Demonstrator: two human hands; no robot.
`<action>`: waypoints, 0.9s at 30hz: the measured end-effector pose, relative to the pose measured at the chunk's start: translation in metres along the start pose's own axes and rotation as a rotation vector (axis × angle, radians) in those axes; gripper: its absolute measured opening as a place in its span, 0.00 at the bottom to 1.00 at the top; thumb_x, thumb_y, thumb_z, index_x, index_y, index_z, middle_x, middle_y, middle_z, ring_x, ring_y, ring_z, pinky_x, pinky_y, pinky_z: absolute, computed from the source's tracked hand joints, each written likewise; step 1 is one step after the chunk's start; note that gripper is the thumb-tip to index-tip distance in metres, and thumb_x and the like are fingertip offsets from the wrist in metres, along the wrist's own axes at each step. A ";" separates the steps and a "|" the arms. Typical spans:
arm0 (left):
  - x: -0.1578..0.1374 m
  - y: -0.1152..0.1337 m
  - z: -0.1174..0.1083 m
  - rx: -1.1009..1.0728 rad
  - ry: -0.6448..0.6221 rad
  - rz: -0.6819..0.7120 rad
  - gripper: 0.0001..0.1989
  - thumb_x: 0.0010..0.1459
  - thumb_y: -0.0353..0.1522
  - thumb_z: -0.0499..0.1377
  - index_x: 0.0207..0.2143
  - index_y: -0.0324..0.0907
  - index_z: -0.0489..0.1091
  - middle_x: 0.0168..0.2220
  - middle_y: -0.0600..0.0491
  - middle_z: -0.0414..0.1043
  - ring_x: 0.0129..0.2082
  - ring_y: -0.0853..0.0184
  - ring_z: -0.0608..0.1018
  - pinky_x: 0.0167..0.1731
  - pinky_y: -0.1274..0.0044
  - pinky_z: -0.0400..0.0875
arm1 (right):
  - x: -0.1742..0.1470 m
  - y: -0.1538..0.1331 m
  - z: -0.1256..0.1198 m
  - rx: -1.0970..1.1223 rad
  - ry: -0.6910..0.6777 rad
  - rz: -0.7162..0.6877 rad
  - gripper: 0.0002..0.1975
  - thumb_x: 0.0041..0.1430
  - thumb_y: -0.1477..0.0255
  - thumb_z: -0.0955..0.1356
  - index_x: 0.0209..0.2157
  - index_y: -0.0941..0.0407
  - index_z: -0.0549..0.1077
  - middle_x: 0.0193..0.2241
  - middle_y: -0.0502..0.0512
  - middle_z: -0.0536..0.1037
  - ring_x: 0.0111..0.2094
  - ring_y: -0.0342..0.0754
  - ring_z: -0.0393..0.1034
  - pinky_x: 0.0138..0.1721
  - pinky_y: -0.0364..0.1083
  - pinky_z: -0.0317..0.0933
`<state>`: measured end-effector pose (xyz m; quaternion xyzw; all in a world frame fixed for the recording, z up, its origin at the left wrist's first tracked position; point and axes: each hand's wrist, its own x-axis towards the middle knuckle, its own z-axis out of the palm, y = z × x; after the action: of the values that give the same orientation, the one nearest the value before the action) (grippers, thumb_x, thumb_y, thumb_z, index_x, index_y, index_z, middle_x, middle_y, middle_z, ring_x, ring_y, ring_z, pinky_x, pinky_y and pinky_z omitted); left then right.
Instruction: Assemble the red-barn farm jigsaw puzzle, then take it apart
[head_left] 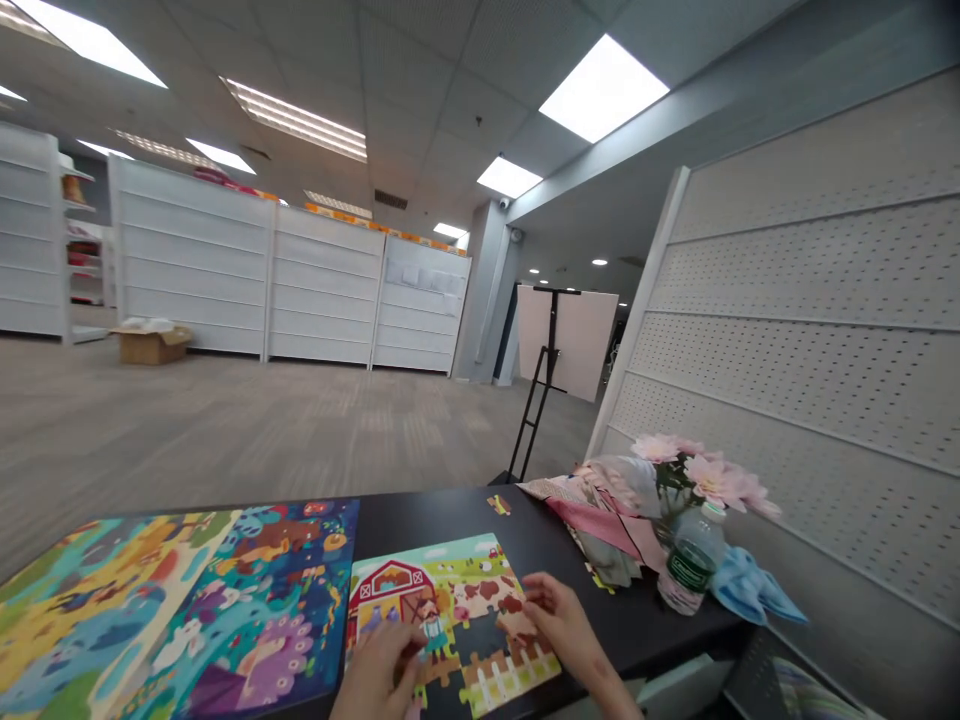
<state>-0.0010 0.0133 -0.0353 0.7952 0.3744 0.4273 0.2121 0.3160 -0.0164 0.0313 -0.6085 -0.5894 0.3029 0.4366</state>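
Observation:
A farm-themed jigsaw puzzle [409,578] lies on the black table, showing a red barn, a farmer, brown-and-white cows and a white fence. Dark gaps show in its middle and lower part. My left hand [381,668] is over its lower left, fingers curled together near the farmer; whatever they hold, if anything, is hidden. At the right edge my right hand [561,622] has thumb and fingers bent onto a cow-patterned puzzle piece [516,628]. A loose puzzle piece [499,506] lies beyond the puzzle, near the table's far edge.
Colourful picture boards [255,600] cover the left of the table [427,518]. To the right are a crumpled wrapping [600,510], pink flowers [716,478], a plastic bottle [691,565] and a blue cloth [754,585]. A pegboard panel [817,340] rises beside them; an easel [551,370] stands beyond.

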 end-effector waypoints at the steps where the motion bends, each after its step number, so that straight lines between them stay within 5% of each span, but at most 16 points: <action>1: 0.000 0.001 -0.001 -0.001 -0.005 -0.002 0.10 0.57 0.28 0.55 0.37 0.50 0.73 0.35 0.54 0.77 0.36 0.61 0.77 0.38 0.73 0.69 | 0.003 -0.001 0.000 0.000 -0.019 0.000 0.16 0.51 0.63 0.69 0.40 0.55 0.75 0.33 0.56 0.81 0.37 0.54 0.77 0.37 0.47 0.69; 7: 0.000 -0.001 0.000 0.005 -0.002 0.000 0.08 0.58 0.30 0.55 0.37 0.49 0.73 0.34 0.53 0.77 0.35 0.61 0.77 0.37 0.74 0.68 | 0.019 -0.006 0.015 -0.047 -0.122 -0.029 0.16 0.50 0.65 0.69 0.39 0.57 0.78 0.28 0.53 0.82 0.31 0.52 0.77 0.33 0.46 0.67; 16: 0.002 -0.001 -0.003 0.029 0.001 0.024 0.07 0.58 0.31 0.56 0.36 0.49 0.73 0.33 0.53 0.78 0.34 0.61 0.77 0.36 0.74 0.69 | 0.020 -0.018 0.027 -0.243 -0.194 -0.149 0.13 0.53 0.75 0.65 0.36 0.54 0.81 0.35 0.51 0.85 0.38 0.50 0.78 0.41 0.44 0.67; 20: 0.002 0.000 -0.004 0.045 -0.018 0.027 0.08 0.58 0.30 0.55 0.36 0.49 0.73 0.33 0.54 0.78 0.34 0.61 0.77 0.35 0.74 0.69 | 0.015 -0.013 0.032 -0.357 -0.161 -0.190 0.10 0.54 0.76 0.64 0.30 0.54 0.78 0.31 0.49 0.81 0.34 0.48 0.75 0.38 0.44 0.65; 27: 0.001 -0.011 0.004 0.032 0.004 0.046 0.08 0.58 0.30 0.56 0.37 0.49 0.73 0.33 0.55 0.78 0.33 0.62 0.78 0.35 0.74 0.69 | 0.000 -0.002 0.032 -0.486 -0.023 -0.240 0.11 0.56 0.75 0.63 0.36 0.52 0.77 0.39 0.54 0.79 0.49 0.52 0.72 0.53 0.48 0.63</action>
<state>-0.0015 0.0205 -0.0443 0.8060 0.3634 0.4274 0.1888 0.2872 -0.0107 0.0191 -0.6176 -0.7176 0.1055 0.3040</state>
